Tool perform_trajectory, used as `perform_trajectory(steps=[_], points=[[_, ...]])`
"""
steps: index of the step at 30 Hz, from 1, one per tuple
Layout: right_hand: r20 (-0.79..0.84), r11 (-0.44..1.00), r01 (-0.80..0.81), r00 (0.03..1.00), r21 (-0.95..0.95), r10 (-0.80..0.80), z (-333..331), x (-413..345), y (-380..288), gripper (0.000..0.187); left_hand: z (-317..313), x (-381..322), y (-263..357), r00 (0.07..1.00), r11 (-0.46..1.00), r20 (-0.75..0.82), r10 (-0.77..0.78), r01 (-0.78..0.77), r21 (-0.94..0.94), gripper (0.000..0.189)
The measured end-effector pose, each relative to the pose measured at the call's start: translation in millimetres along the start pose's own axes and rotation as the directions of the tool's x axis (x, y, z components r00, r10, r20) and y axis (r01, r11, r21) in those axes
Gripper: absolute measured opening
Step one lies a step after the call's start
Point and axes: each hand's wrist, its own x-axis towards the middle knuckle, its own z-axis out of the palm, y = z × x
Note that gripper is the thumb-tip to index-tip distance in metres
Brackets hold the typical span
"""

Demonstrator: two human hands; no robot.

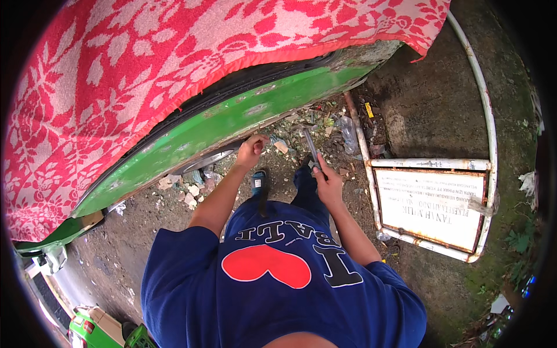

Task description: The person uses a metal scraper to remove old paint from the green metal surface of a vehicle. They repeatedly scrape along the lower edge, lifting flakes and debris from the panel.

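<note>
My right hand (329,183) is closed around the handle of a hammer (310,145), its metal head pointing away from me above the littered ground. My left hand (253,151) is held up near the lower edge of a green vehicle body panel (217,117), with fingers curled; whether it holds something small cannot be told. Paint on the panel is chipped in several patches. A red and pink floral cloth (174,56) lies over the upper part of the vehicle and hides it.
On the right, a rusty white metal frame (486,108) holds a sign board (431,204) bearing writing. Broken chips and plastic scraps (346,132) litter the ground around my feet. Part of another green vehicle (89,328) shows at the lower left.
</note>
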Motion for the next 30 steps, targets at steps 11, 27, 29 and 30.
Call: perform_trajectory(steps=[11,27,29,30], points=[[0.015,1.000,0.000,1.000,0.004,0.000,-2.5,-7.7,-1.4,0.046,6.3,16.8,11.1,1.000,0.991,-0.009,-0.018,0.017,-0.132,0.021],[0.052,0.999,0.026,0.998,0.036,-0.028,1.9,12.9,-29.2,0.045,-8.6,51.7,6.4,0.979,0.983,-0.106,-0.172,0.177,0.049,0.018],[0.034,0.992,0.090,0.995,0.090,-0.093,7.4,18.1,-34.7,0.045,-7.8,50.0,-1.7,0.985,0.994,-0.144,-0.094,0.100,0.034,0.019],[0.027,0.988,0.112,0.993,0.103,-0.115,10.8,19.8,-35.6,0.045,-7.7,48.8,-7.1,0.984,0.995,-0.148,-0.097,0.096,-0.009,0.019]])
